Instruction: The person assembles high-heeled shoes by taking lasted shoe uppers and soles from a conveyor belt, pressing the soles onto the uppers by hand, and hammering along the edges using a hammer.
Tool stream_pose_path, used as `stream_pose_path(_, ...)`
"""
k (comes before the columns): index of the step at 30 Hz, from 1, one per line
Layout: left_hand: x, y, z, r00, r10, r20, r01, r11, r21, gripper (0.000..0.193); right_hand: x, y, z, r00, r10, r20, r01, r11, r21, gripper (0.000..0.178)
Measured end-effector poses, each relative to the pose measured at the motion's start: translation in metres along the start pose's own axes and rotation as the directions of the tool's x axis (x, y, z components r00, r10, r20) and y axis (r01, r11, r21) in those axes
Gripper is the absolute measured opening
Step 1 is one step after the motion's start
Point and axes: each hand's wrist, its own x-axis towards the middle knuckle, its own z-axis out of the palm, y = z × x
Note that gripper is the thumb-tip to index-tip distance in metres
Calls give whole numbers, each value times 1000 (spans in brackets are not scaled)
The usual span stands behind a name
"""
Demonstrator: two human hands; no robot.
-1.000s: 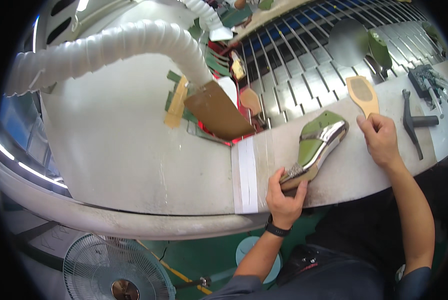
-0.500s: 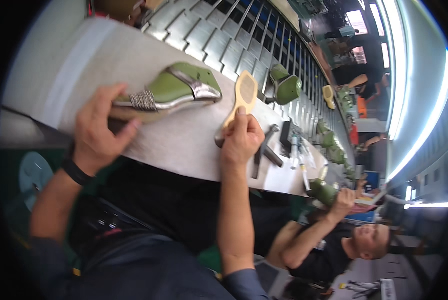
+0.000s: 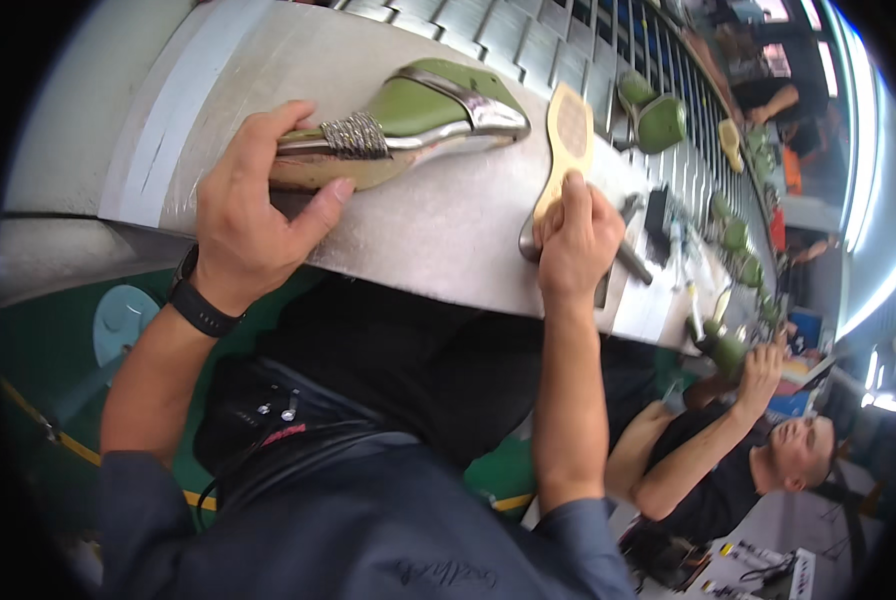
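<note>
On the metal counter (image 3: 438,230), our left hand (image 3: 248,215) has its fingers closed over the heel end of the green shoe (image 3: 408,115), seemingly light and rigid; our right hand (image 3: 573,240) pinches the thin, stiff tan insole (image 3: 566,140).

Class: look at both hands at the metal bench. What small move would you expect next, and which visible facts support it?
Probably the right hand lifts the tan insole and brings it toward the green shoe. Its fingers already pinch the insole's narrow end, which lies flat on the metal bench just right of the shoe. The left hand grips the shoe's heel end, holding it against the bench.
</note>
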Motion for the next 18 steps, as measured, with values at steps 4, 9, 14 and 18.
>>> stream_pose_path(4, 7, -2, -13, 975, -203, 90, 205, 979, -13, 49, 8, 9, -17, 995, 50, 82, -64, 980, 191, 28)
stream_pose_path(9, 44, 16, -53, 973, -200, 117, 229, 906, -355, 29, -32, 15, -25, 910, -407, 84, 357, 661, -660, 33)
stream_pose_path(14, 109, 12, 6, 988, -143, -57, 54, 665, -745, 37, -65, 4, -40, 954, -298, -16, 267, 877, -400, 26)
stream_pose_path(18, 116, 38, 28, 992, -65, -112, -67, 482, -873, 31, -174, 8, -80, 998, 13, -66, 4, 966, 259, 46)
